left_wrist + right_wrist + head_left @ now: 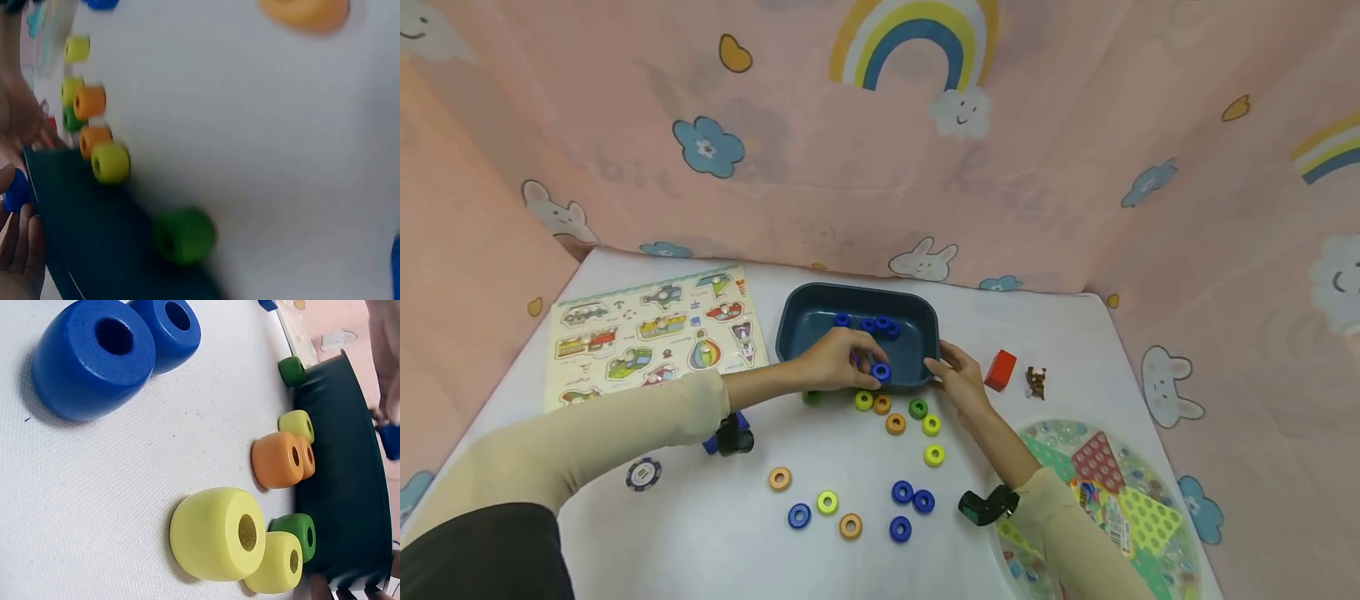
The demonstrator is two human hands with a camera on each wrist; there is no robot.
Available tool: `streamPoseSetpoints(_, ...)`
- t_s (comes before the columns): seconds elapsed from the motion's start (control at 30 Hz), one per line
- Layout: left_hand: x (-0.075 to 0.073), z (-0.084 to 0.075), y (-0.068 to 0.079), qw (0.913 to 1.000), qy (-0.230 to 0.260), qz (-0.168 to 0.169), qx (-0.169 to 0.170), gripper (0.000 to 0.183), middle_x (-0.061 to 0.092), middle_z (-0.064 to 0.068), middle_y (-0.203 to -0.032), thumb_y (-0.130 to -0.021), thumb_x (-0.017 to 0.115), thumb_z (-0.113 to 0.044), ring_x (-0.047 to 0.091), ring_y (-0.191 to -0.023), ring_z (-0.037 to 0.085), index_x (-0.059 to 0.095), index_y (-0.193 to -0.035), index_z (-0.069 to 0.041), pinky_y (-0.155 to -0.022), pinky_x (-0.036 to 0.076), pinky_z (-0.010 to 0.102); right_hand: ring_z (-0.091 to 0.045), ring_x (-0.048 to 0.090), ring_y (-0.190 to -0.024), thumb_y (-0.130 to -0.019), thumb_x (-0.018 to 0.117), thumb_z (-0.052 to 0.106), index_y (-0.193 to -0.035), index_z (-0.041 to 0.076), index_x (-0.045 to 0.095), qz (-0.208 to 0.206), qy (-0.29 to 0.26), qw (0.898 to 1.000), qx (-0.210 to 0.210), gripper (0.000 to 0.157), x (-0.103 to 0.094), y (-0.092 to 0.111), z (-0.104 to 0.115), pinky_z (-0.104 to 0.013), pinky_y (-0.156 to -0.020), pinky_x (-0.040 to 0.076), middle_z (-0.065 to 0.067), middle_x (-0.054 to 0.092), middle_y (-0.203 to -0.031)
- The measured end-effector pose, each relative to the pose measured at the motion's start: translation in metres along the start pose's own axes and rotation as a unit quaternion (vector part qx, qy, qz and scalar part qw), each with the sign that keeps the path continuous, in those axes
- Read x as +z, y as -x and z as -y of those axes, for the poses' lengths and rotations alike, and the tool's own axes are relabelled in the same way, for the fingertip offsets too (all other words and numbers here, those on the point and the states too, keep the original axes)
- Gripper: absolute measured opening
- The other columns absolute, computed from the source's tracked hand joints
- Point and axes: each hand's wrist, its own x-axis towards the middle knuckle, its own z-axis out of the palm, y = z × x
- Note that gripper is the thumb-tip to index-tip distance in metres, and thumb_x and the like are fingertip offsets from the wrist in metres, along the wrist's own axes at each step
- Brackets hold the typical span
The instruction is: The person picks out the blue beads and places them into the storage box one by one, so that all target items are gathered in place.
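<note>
My left hand [841,360] is over the front part of a dark teal tray [913,342], pinching a blue ring-shaped bead [881,372] between fingers and thumb. The same bead [17,190] shows at the left edge of the left wrist view. Several blue beads [882,322] lie inside the tray, and another is partly hidden by my left fingers. My right hand [961,380] grips the tray's right end, thumb at the rim. Outside its front wall sit yellow, orange and green beads, among them an orange bead [276,460] and a green bead [294,534].
Loose blue, yellow and orange beads, such as a blue bead [900,529], lie nearer the front. A picture board [647,333] is at left, with a poker chip [643,474] below. A red block [1000,370], a small brown figure [1035,382] and a round patterned board [1150,517] are at right.
</note>
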Motion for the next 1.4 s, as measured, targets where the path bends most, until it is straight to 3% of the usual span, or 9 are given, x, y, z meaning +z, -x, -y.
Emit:
streamPoseSetpoints(0.17, -0.019, 0.018, -0.019, 0.9972, -0.012, -0.038, -0.064, 0.030, 0.063, 0.006, -0.085, -0.070, 0.081, -0.007, 0.059, -0.071, 0.016, 0.070, -0.098, -0.005, -0.061, 0.050, 0.026, -0.026, 0.046, -0.118, -0.091, 0.058, 0.011, -0.139, 0.008, 0.039, 0.005, -0.001, 1.000, 0.000, 0.051, 0.001, 0.000, -0.001, -0.040, -0.092, 0.044, -0.009, 0.040, -0.140)
streamPoseSetpoints(0.27, -0.029, 0.027, -0.027, 0.9952, -0.029, -0.046, -0.081, 0.031, 0.064, 0.008, -0.089, -0.070, 0.080, -0.006, 0.059, -0.071, 0.017, 0.069, -0.099, -0.002, -0.061, 0.050, 0.027, -0.027, 0.046, -0.118, -0.091, 0.058, 0.012, -0.139, 0.008, 0.039, 0.005, 0.001, 1.000, -0.003, 0.052, 0.002, 0.000, -0.003, -0.040, -0.092, 0.044, -0.010, 0.039, -0.141)
streamPoseSetpoints(0.47, -0.042, 0.043, -0.039, 0.9914, -0.074, -0.067, -0.084, 0.031, 0.065, 0.010, -0.089, -0.070, 0.080, -0.004, 0.060, -0.074, 0.018, 0.068, -0.098, 0.001, -0.064, 0.050, 0.028, -0.021, 0.048, -0.116, -0.091, 0.059, 0.020, -0.139, 0.015, 0.041, -0.004, 0.026, 1.000, 0.004, 0.052, 0.002, -0.008, -0.013, -0.033, -0.090, 0.046, -0.003, 0.041, -0.140)
streamPoseSetpoints(0.7, -0.046, 0.053, -0.041, 0.9891, -0.089, -0.074, -0.091, 0.033, 0.066, 0.011, -0.092, -0.071, 0.080, -0.008, 0.062, -0.081, 0.022, 0.068, -0.099, 0.002, -0.071, 0.051, 0.031, -0.028, 0.047, -0.118, -0.090, 0.062, 0.021, -0.139, 0.012, 0.040, -0.006, 0.023, 0.999, -0.026, 0.055, -0.003, -0.028, -0.034, -0.042, -0.089, 0.046, -0.009, 0.039, -0.141)
streamPoseSetpoints(0.77, -0.046, 0.053, -0.040, 0.9894, -0.086, -0.076, -0.089, 0.033, 0.066, 0.013, -0.095, -0.071, 0.080, -0.009, 0.062, -0.084, 0.024, 0.068, -0.100, 0.002, -0.073, 0.051, 0.033, -0.025, 0.049, -0.116, -0.088, 0.063, 0.023, -0.138, 0.015, 0.042, -0.010, 0.022, 0.999, -0.027, 0.055, -0.005, -0.037, -0.044, -0.040, -0.087, 0.047, -0.006, 0.041, -0.140)
streamPoseSetpoints(0.93, -0.048, 0.048, -0.035, 0.9905, -0.081, -0.083, -0.074, 0.032, 0.065, 0.017, -0.097, -0.074, 0.078, -0.010, 0.061, -0.085, 0.027, 0.067, -0.101, 0.003, -0.074, 0.050, 0.035, -0.020, 0.051, -0.112, -0.087, 0.065, 0.023, -0.136, 0.018, 0.046, -0.023, 0.024, 0.999, -0.026, 0.053, -0.006, -0.040, -0.047, -0.036, -0.085, 0.049, -0.001, 0.045, -0.136)
streamPoseSetpoints(1.1, -0.047, 0.035, -0.022, 0.9919, -0.062, -0.096, -0.055, 0.029, 0.065, 0.013, -0.092, -0.075, 0.078, -0.012, 0.061, -0.081, 0.025, 0.068, -0.100, 0.000, -0.069, 0.050, 0.032, -0.024, 0.048, -0.117, -0.089, 0.061, 0.020, -0.138, 0.013, 0.042, -0.013, 0.026, 0.999, -0.014, 0.053, -0.002, -0.017, -0.021, -0.037, -0.090, 0.046, -0.005, 0.041, -0.139)
streamPoseSetpoints(1.23, -0.044, 0.018, -0.003, 0.9953, -0.036, -0.087, -0.023, 0.025, 0.065, 0.002, -0.087, -0.074, 0.078, -0.013, 0.060, -0.072, 0.018, 0.070, -0.097, -0.006, -0.062, 0.051, 0.029, -0.026, 0.047, -0.118, -0.091, 0.059, 0.014, -0.138, 0.009, 0.041, -0.007, 0.017, 1.000, -0.002, 0.051, 0.001, -0.002, -0.003, -0.039, -0.091, 0.045, -0.009, 0.040, -0.140)
streamPoseSetpoints(1.4, -0.040, -0.003, 0.029, 0.9981, -0.003, -0.059, 0.020, 0.023, 0.064, -0.004, -0.090, -0.075, 0.077, -0.012, 0.060, -0.072, 0.013, 0.070, -0.097, -0.010, -0.064, 0.052, 0.031, -0.024, 0.047, -0.118, -0.091, 0.058, 0.011, -0.139, 0.009, 0.040, -0.005, 0.011, 1.000, 0.010, 0.051, -0.001, -0.002, 0.001, -0.038, -0.091, 0.045, -0.008, 0.040, -0.140)
